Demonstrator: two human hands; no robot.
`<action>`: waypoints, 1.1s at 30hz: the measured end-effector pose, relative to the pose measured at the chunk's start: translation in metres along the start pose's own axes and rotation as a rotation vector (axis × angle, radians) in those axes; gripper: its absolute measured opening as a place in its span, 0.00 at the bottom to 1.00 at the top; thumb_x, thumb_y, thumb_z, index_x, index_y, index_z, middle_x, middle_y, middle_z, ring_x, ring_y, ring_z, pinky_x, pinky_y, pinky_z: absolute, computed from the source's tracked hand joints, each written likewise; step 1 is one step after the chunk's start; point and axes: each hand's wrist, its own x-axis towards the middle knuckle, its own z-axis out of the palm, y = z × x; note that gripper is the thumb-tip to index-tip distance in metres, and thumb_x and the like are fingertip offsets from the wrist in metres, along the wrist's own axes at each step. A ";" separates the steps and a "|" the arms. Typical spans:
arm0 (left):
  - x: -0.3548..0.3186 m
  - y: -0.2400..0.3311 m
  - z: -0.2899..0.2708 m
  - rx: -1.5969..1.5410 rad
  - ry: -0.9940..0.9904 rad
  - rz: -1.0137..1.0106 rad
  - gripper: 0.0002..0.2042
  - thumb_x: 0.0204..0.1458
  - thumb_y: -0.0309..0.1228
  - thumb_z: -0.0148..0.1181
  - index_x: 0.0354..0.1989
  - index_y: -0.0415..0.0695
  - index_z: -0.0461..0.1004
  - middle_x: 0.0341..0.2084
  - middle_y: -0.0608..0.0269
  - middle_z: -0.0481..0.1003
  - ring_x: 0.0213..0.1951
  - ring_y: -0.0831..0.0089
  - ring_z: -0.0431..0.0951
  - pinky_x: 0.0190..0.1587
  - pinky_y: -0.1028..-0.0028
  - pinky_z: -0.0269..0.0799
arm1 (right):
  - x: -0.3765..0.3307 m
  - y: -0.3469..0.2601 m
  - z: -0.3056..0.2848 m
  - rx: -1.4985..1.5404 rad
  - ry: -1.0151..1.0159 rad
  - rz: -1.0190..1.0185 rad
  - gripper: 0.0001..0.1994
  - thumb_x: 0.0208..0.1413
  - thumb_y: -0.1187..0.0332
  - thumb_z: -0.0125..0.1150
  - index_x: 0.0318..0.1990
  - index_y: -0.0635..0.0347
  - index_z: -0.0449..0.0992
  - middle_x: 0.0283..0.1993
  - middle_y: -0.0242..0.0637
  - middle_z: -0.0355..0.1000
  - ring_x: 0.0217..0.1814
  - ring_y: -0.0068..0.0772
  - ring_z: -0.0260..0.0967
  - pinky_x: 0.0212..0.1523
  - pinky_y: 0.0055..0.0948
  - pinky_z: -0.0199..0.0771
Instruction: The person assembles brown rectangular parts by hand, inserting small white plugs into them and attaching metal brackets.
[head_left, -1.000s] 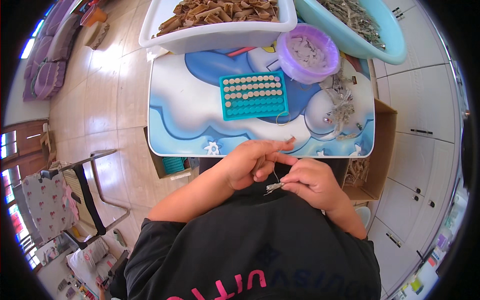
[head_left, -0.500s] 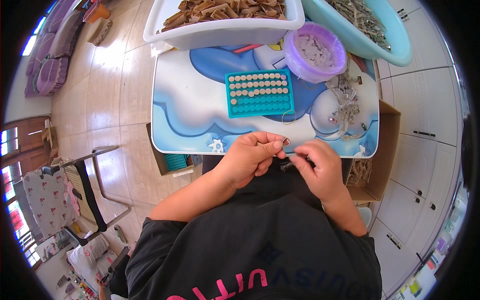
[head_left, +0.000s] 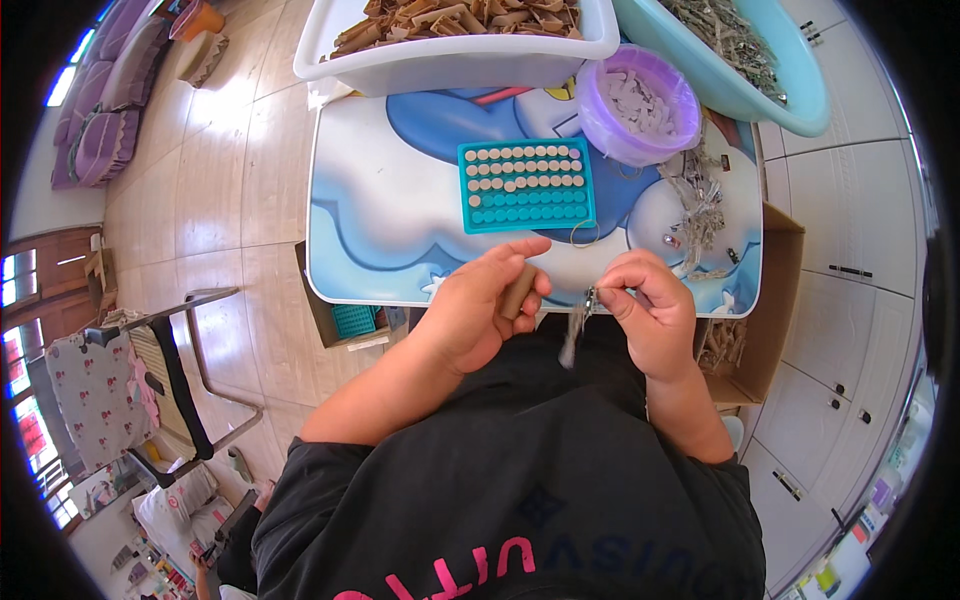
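My left hand (head_left: 478,307) is closed around a short brown tube (head_left: 518,290) at the near edge of the small table (head_left: 380,220). My right hand (head_left: 650,305) pinches a small metal piece (head_left: 588,298) with a pale tassel (head_left: 572,338) hanging from it, just right of the tube. The two hands are a little apart above my lap. Beyond them a teal tray (head_left: 528,185) with rows of round holes lies on the table, its far rows filled with pale discs.
A purple bowl (head_left: 640,105) of pale pieces, a white tub (head_left: 455,40) of brown tubes and a blue basin (head_left: 745,55) of metal bits stand at the far side. Loose metal parts (head_left: 700,205) and a ring (head_left: 585,233) lie right. A cardboard box (head_left: 765,300) stands beside the table.
My hands have drawn apart. The left hand now shows the brown tube upright in its grip, and the right hand has pulled the metal piece with its tassel to the right.
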 end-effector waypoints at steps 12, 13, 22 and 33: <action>0.002 0.003 -0.008 0.005 -0.060 0.061 0.19 0.59 0.32 0.45 0.56 0.36 0.61 0.30 0.69 0.65 0.28 0.81 0.63 0.31 0.82 0.61 | 0.008 0.005 0.024 0.410 -0.178 0.144 0.04 0.48 0.76 0.62 0.30 0.63 0.73 0.33 0.32 0.68 0.36 0.23 0.64 0.36 0.21 0.64; 0.003 0.002 -0.009 0.005 -0.058 0.063 0.19 0.59 0.32 0.45 0.56 0.36 0.61 0.30 0.69 0.65 0.28 0.81 0.63 0.31 0.82 0.61 | 0.009 0.005 0.025 0.412 -0.180 0.143 0.04 0.48 0.76 0.62 0.30 0.63 0.73 0.33 0.32 0.68 0.36 0.23 0.64 0.36 0.21 0.64; 0.002 -0.005 -0.007 -0.070 -0.218 0.108 0.18 0.62 0.34 0.38 0.56 0.36 0.60 0.47 0.59 0.69 0.48 0.70 0.71 0.50 0.64 0.70 | 0.017 0.009 0.037 -0.112 0.090 -0.095 0.04 0.45 0.76 0.64 0.28 0.62 0.74 0.32 0.35 0.67 0.34 0.30 0.65 0.36 0.24 0.65; 0.000 -0.008 -0.003 -0.037 -0.205 0.162 0.18 0.63 0.34 0.35 0.56 0.36 0.60 0.49 0.56 0.67 0.51 0.67 0.69 0.55 0.61 0.66 | 0.019 0.014 0.039 -0.221 0.160 -0.149 0.05 0.43 0.78 0.64 0.29 0.62 0.74 0.32 0.37 0.68 0.33 0.33 0.67 0.34 0.26 0.66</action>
